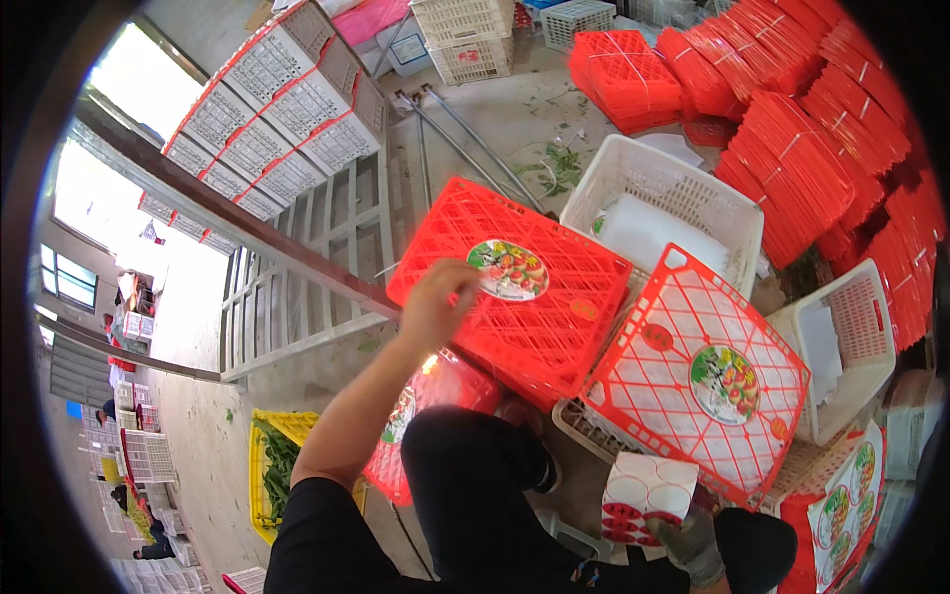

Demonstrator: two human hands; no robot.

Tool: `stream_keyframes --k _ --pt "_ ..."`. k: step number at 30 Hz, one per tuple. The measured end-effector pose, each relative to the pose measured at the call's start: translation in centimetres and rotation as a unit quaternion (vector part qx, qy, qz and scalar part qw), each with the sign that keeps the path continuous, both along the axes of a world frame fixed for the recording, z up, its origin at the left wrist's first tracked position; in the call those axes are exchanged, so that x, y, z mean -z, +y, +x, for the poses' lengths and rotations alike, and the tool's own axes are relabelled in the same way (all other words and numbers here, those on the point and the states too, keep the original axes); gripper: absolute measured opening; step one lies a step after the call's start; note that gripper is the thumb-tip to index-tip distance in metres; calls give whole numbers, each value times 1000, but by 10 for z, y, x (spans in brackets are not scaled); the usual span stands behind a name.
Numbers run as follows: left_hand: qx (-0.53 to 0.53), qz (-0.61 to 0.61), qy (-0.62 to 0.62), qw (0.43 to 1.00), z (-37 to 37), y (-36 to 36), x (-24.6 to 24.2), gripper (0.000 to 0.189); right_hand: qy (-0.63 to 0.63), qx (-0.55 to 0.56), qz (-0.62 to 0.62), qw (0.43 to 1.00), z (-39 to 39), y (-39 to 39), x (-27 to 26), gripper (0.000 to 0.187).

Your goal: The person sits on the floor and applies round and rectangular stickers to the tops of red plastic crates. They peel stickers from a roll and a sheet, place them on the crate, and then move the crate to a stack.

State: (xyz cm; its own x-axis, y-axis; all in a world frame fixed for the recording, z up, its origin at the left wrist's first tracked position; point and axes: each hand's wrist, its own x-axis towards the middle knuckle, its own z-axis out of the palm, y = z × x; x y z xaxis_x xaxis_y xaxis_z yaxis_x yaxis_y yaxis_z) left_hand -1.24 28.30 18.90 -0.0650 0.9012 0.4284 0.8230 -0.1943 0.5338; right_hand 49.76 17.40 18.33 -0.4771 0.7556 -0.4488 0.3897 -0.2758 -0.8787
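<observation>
My left hand, bare and slightly blurred, hovers at the left part of a stack of red plastic lattice lids, its curled fingers beside a round green fruit label. Whether something small is between the fingers cannot be told. In a grey work glove, my right hand grips a sheet of round stickers, red ovals at its lower part and bare outlines above. Just above that hand, another red lattice lid with a round fruit label lies over white sheeting.
White crates holding pale sheets stand ahead and at right. Bundled red lids fill the upper right. Printed label sheets lie lower right. A yellow crate of greens and a metal rack are at left. Another person is far left.
</observation>
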Motion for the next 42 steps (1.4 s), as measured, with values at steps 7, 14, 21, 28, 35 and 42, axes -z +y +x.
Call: stream_keyframes --k 7,14,21,28,35,42 --pt "-61 64 236 968 -139 40 87 16 -77 -46 -48 995 -26 5 -9 42" --pt "-53 60 252 964 -154 53 116 15 -85 -36 -53 994 -48 4 1 33" --pt "-48 -54 297 952 -154 55 97 26 -60 -51 75 994 -52 4 0 30" --pt "-91 -179 349 916 -123 44 111 58 -43 -15 79 996 -39 -6 0 39" --pt "18 -151 303 941 2 84 19 55 -104 -125 55 985 15 -35 -17 60" --pt "370 -29 275 887 307 2 19 73 -232 -213 347 884 31 -59 4 42"
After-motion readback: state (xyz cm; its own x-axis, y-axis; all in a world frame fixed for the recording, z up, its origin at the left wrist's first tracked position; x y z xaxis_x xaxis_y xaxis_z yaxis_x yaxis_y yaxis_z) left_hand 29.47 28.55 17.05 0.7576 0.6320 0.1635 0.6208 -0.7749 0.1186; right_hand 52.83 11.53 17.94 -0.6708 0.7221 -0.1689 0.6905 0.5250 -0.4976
